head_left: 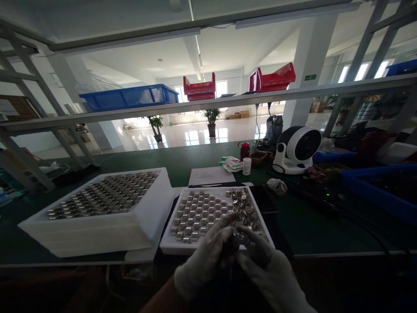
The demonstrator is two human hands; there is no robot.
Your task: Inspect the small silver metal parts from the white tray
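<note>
My left hand [208, 252], in a white glove, is over the front edge of a white foam tray [167, 243] with its fingers bent inward. Facing it is my gloved right hand [269, 263], thumb and fingers curled together. The fingertips of both hands meet around something small and dark, partly shiny, that shadow and blur hide. Short silvery metal cylinders [195, 217] lie in staggered rows across the tray's left and middle. Loose metal parts [246, 206] are heaped along its right side, just beyond my fingers.
Stacked white foam trays [97, 237] stand at left, the top one filled with metal cylinders. A white-and-black fan [298, 150], a red bottle [245, 150], a white cup [246, 166] and a crumpled cloth [277, 187] are behind. Blue bin [384, 191] at right; shelf [208, 103] overhead.
</note>
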